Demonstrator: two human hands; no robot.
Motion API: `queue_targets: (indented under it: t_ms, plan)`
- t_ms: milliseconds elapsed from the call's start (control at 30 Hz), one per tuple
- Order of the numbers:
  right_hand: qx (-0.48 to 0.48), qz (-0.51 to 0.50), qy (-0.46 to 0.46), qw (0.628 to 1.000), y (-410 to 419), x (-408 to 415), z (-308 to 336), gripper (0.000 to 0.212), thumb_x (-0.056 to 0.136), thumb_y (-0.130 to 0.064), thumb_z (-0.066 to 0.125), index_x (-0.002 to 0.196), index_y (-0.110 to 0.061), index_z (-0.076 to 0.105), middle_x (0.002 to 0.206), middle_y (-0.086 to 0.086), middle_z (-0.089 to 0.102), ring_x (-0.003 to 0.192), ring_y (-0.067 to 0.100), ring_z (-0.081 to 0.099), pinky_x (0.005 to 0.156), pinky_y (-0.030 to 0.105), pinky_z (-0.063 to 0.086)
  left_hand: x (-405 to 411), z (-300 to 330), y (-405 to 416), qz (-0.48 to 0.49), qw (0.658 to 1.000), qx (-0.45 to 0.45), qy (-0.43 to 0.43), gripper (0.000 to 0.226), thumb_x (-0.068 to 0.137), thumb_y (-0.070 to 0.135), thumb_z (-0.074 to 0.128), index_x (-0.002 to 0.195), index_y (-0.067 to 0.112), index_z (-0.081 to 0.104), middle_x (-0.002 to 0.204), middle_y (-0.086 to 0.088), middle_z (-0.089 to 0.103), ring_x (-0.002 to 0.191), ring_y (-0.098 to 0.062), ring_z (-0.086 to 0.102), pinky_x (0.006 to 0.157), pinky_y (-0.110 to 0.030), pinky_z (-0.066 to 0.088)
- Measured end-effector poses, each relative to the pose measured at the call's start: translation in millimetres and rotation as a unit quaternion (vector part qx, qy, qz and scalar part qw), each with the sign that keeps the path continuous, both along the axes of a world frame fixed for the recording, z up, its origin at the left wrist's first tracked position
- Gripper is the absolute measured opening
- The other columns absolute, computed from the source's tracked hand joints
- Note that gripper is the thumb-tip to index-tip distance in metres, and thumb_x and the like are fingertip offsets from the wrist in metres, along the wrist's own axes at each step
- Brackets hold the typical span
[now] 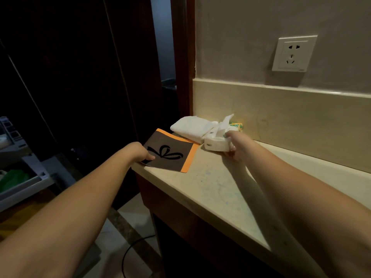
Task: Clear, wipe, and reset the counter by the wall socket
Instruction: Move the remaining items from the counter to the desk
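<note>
Both hands on the clutter beside the socket

Right now the left hand (143, 153) pinches the near corner of a flat brown card with an orange border and a black ribbon bow printed on it (170, 154), thumb on top, fingers hidden beneath. That card lies at the left end of the pale beige stone surface (210, 189), its gripped corner overhanging the edge. The right hand (233, 146) is closed around the right side of a soft white tissue pack (216, 142), a sheet sticking up from its top slot. Touching the pack on its left is a folded white cloth (190, 128), lying against the dark wooden door frame (183, 57). Behind the pack, a small yellow-and-green packet (237, 125) peeks out at the foot of the beige backsplash. Above it on the grey wall sits the white wall socket (294, 54). Faint bluish smudges mark the bare surface nearer the camera. Down at the left stands a grey metal rack (30, 171), and a black cable (130, 251) curls on the tiled floor.
</note>
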State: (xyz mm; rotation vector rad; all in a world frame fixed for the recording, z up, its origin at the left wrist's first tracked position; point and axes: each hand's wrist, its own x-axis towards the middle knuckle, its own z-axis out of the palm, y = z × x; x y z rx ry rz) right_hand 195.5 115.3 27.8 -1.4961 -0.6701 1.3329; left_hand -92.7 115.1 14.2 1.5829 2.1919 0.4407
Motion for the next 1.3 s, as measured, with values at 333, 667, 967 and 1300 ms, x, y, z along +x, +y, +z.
queue_targets:
  t_ms: [333, 667, 967, 1300]
  plan:
    - [0.018, 0.002, -0.006, 1.0, -25, -2, 9, 0.021, 0.093, -0.021, 0.055, 0.114, -0.016, 0.053, 0.076, 0.004, 0.055, 0.063, 0.015, 0.053, 0.042, 0.021, 0.044, -12, -3, -49, 0.074, 0.924, 0.029, -0.375, 0.028, 0.094, 0.006, 0.057, 0.121, 0.003, 0.051, 0.112, -0.021, 0.064, 0.059, -0.024, 0.07, 0.04, -0.022, 0.051]
    - [0.066, -0.009, 0.049, 0.997, -132, -3, 34, 0.026, 0.088, -0.021, 0.06, 0.112, -0.012, 0.055, 0.082, 0.005, 0.052, 0.061, 0.011, 0.049, 0.049, 0.019, 0.041, -35, 0, -140, 0.048, 0.875, 0.106, -0.469, 0.032, 0.095, 0.006, 0.057, 0.125, 0.007, 0.045, 0.103, -0.017, 0.063, 0.065, -0.026, 0.07, 0.047, -0.023, 0.056]
    - [0.091, -0.04, 0.074, 0.992, -285, -32, 35, 0.011, 0.089, -0.017, 0.061, 0.095, -0.009, 0.056, 0.09, 0.009, 0.058, 0.071, 0.015, 0.055, 0.058, 0.02, 0.043, -57, -3, -243, -0.001, 0.855, 0.118, -0.506, 0.034, 0.096, 0.008, 0.055, 0.128, 0.005, 0.046, 0.111, -0.019, 0.063, 0.06, -0.021, 0.069, 0.043, -0.02, 0.051]
    - [0.125, -0.1, 0.066, 0.985, -434, -55, -11, 0.011, 0.092, -0.011, 0.052, 0.089, -0.02, 0.058, 0.07, -0.004, 0.064, 0.054, 0.007, 0.056, 0.041, 0.015, 0.04, -54, -26, -350, -0.081, 0.844, 0.079, -0.524, 0.022, 0.097, 0.008, 0.052, 0.119, 0.003, 0.05, 0.099, -0.014, 0.065, 0.058, -0.016, 0.069, 0.047, -0.019, 0.051]
